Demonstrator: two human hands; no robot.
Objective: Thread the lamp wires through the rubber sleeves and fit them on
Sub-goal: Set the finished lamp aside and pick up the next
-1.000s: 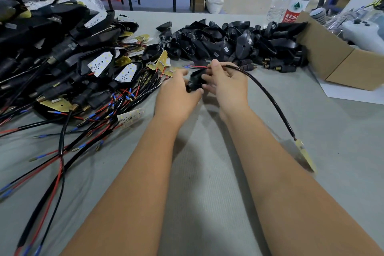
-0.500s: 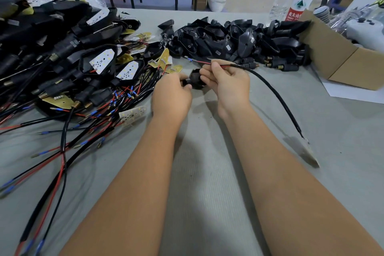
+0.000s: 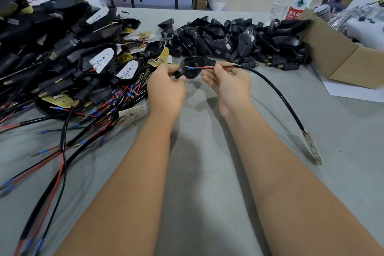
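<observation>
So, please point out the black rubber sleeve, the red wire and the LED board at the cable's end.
black rubber sleeve [image 3: 192, 66], head view, its open shell
red wire [image 3: 204, 67], head view, bare middle stretch
LED board [image 3: 313, 148], head view, its middle

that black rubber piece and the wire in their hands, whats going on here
A person is assembling lamp parts at a grey cloth-covered table. The left hand grips a black rubber lamp sleeve, open side up. The right hand pinches the red and black wire ends of a black sheathed cable, their tips lying over the sleeve, not yet threaded through. A small LED board hangs at the cable's far end. Heaps of wired lamps and empty black sleeves lie behind.
</observation>
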